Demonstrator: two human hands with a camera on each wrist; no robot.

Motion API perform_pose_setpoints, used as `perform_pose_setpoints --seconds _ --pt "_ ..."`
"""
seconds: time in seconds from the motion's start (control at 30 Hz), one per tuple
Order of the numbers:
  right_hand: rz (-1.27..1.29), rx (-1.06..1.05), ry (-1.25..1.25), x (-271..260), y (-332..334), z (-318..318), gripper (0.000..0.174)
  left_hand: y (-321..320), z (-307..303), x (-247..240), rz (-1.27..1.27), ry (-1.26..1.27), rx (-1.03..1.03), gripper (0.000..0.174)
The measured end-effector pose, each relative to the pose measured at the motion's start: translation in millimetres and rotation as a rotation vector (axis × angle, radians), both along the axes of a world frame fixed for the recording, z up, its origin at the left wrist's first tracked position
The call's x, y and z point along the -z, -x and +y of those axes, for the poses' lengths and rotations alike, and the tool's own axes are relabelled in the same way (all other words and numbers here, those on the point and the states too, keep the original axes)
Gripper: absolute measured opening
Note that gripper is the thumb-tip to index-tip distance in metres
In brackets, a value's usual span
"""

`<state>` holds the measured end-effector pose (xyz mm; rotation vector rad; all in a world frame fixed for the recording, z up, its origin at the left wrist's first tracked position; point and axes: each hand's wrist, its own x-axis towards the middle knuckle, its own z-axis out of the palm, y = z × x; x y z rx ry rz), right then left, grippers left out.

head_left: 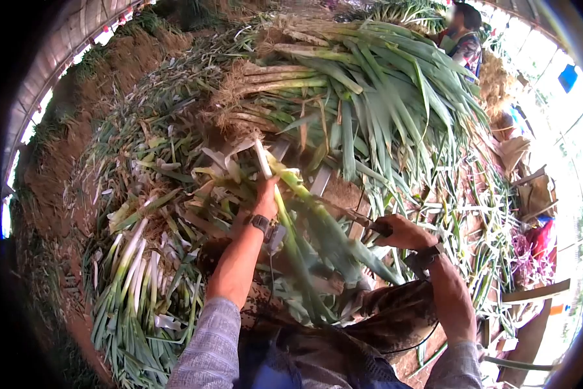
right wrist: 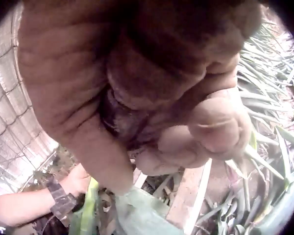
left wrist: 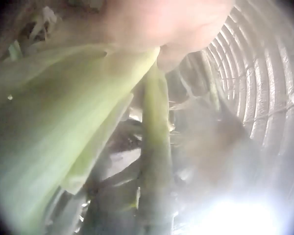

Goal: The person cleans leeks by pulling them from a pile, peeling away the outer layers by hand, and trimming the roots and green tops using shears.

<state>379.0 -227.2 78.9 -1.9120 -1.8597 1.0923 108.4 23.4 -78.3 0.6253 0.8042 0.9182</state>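
Note:
My left hand point(head_left: 264, 200) grips a leek point(head_left: 261, 159) by its pale shank, root end pointing away and green leaves hanging toward my lap. In the left wrist view a broad leaf point(left wrist: 73, 117) and a narrower stalk point(left wrist: 156, 112) run down from the blurred fingers. My right hand point(head_left: 405, 232) has its fingers curled round the dark handle of a long knife-like tool point(head_left: 351, 213). Its blade points left across the leaves, close beside the leek. From the right wrist, the curled fingers point(right wrist: 218, 125) mostly hide the handle.
A big heap of leeks point(head_left: 382, 91) with roots on lies ahead. Left of me rests a bundle of trimmed leeks point(head_left: 136, 279). Leaf scraps point(head_left: 155, 123) litter the ground all round. Another person point(head_left: 463, 40) is at the far right, and a wooden board point(head_left: 535, 292) lies nearer.

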Motion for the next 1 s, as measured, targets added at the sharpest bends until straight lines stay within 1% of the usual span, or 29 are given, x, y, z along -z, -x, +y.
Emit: perform_pose_setpoints --seconds 0.07,0.1,0.13,0.2,0.23,0.33,0.4,0.47,0.5,0.53,0.57,0.6,0.67,0.73,0.77,0.8,0.83,0.87,0.93,1.0 --pt "-0.052 -0.004 -0.111 13 1 2 0.034 -3 -1 -14 -0.107 0.062 0.049 0.033" --pt "-0.108 -0.016 -0.257 12 6 5 0.026 -5 -8 -29 -0.133 0.079 0.053 0.03" --pt "-0.128 0.057 -0.265 13 11 7 0.034 -7 -10 -35 -0.133 0.071 0.055 0.03" --pt "-0.231 0.061 -0.326 15 16 14 0.034 -13 -9 -34 -0.207 0.001 0.046 0.029" --pt "-0.258 0.045 -0.339 15 17 16 0.035 -14 -8 -32 -0.203 -0.045 0.031 0.032" --pt "-0.298 0.024 -0.366 17 17 19 0.035 -11 -9 -36 -0.249 -0.021 0.015 0.033" --pt "-0.247 0.026 -0.382 7 22 17 0.035 -6 -3 -33 -0.286 -0.04 0.018 0.033" --pt "-0.197 0.033 -0.395 5 25 13 0.034 2 0 -28 -0.268 -0.027 0.033 0.034" --pt "-0.133 0.045 -0.411 5 25 11 0.033 5 1 -26 -0.268 -0.024 0.03 0.034" --pt "-0.07 0.056 -0.427 6 24 10 0.032 6 2 -24 -0.241 -0.014 0.01 0.034" --pt "-0.058 0.06 -0.414 3 26 10 0.031 7 3 -22 -0.215 -0.006 -0.01 0.035" --pt "-0.062 0.057 -0.416 1 27 9 0.031 8 6 -22 -0.19 0.001 -0.031 0.035" --pt "-0.118 0.013 -0.412 -3 32 7 0.031 10 6 -26 -0.221 0.018 -0.042 0.034" --pt "-0.14 -0.01 -0.418 -2 34 5 0.031 12 1 -37 -0.167 -0.044 -0.199 0.033" --pt "-0.146 -0.023 -0.418 -4 35 4 0.031 12 2 -38 -0.181 -0.012 -0.217 0.032" --pt "-0.154 -0.035 -0.417 -5 36 3 0.031 13 1 -39 -0.183 -0.012 -0.224 0.032" --pt "-0.202 -0.071 -0.453 -5 37 3 0.026 13 -1 -40 -0.156 0.0 -0.238 0.032" --pt "-0.203 -0.077 -0.456 -4 38 4 0.026 12 -4 -45 -0.13 0.011 -0.249 0.032" --pt "-0.162 -0.079 -0.519 -1 39 6 0.026 12 -10 -55 -0.164 0.016 -0.257 0.034" --pt "-0.19 -0.089 -0.559 0 42 9 0.023 12 -10 -52 -0.207 0.055 -0.165 0.033"
